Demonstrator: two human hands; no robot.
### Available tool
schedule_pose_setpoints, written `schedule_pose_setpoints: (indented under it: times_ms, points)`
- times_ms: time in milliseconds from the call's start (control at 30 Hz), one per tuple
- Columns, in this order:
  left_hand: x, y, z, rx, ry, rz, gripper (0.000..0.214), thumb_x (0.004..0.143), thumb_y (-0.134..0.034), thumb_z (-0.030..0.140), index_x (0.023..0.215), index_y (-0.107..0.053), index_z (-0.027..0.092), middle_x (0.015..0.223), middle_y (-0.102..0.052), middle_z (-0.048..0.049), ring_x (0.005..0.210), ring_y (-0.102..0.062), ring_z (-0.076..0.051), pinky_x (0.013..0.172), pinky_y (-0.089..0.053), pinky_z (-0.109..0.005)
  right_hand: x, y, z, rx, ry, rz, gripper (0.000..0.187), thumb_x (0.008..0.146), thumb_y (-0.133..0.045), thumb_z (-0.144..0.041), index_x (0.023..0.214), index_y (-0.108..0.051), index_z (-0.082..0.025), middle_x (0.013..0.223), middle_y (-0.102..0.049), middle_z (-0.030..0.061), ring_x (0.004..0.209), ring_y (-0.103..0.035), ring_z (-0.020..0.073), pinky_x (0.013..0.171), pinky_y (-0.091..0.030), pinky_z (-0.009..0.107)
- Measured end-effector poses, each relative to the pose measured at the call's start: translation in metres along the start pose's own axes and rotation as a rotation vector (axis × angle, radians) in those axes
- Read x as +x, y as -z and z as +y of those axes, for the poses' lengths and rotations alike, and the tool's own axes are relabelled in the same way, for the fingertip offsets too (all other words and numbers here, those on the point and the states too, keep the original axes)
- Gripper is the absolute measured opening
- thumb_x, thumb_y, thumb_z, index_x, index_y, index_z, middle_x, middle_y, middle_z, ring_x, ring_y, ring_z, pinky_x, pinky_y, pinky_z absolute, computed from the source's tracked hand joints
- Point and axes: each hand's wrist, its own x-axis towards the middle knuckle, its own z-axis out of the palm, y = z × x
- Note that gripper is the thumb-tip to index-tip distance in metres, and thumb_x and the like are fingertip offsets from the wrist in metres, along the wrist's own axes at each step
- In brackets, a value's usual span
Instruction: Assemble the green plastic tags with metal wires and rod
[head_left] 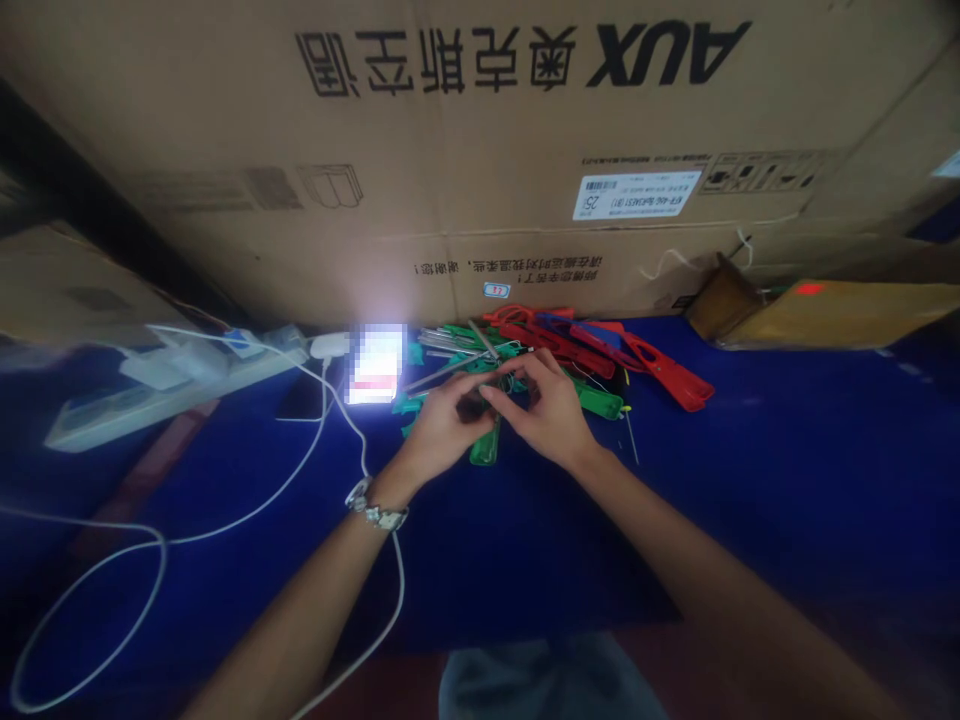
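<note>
My left hand [444, 422] and my right hand [553, 408] meet over the blue table, thumbs and fingertips pinched together around a small dark piece whose kind I cannot make out. Below the fingertips shows the rounded end of a green plastic part [484, 446]; whether it is held or lies on the table is unclear. Beyond the hands lies a heap of thin metal rods [448, 373], red plastic parts [585, 347] and green plastic parts [598, 399]. A rod with a yellow tip [631, 433] rests to the right. A watch or bracelet [376, 508] circles my left wrist.
A large cardboard box [465, 140] walls off the back. At left are a white power strip [176, 390], a looping white cable [281, 492] and a bright, blurred-out screen [375, 365]. A yellowish envelope-like packet [840, 315] stands at right on the blue tabletop [772, 450].
</note>
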Motion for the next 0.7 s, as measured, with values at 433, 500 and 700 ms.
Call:
schedule_pose_setpoints:
  times_ms: [433,500,700]
  points:
    - [0.002,-0.001,-0.002,-0.279,0.063,-0.021,0.051,0.081,-0.069,0.016,0.13,-0.056,0.018,0.124,-0.071,-0.0121,0.118,-0.066,-0.025,0.104,-0.052,-0.044,0.01,0.002,0.003,-0.062,0.06,-0.052,0.012,0.088,-0.061,-0.025,0.092,-0.072,-0.023,0.083,-0.071,0.0033,0.076,-0.065,0.0186,0.071,-0.051,0.032]
    - [0.003,0.003,-0.003,-0.329,0.127,-0.032,0.051,0.081,-0.072,0.018,0.13,-0.057,0.019,0.122,-0.072,-0.0111,0.117,-0.067,-0.025,0.103,-0.052,-0.045,0.012,0.004,0.007,-0.038,0.032,-0.021,0.015,0.088,-0.058,-0.022,0.09,-0.073,-0.022,0.084,-0.073,0.0035,0.073,-0.065,0.0178,0.07,-0.052,0.032]
    - [0.004,0.007,-0.004,-0.378,0.149,0.0,0.05,0.079,-0.076,0.02,0.126,-0.059,0.021,0.119,-0.073,-0.0097,0.113,-0.068,-0.024,0.1,-0.055,-0.041,0.014,0.011,0.013,0.221,-0.167,-0.022,0.02,0.086,-0.057,-0.029,0.092,-0.074,-0.019,0.078,-0.071,0.0027,0.055,-0.059,0.0128,0.055,-0.051,0.028]
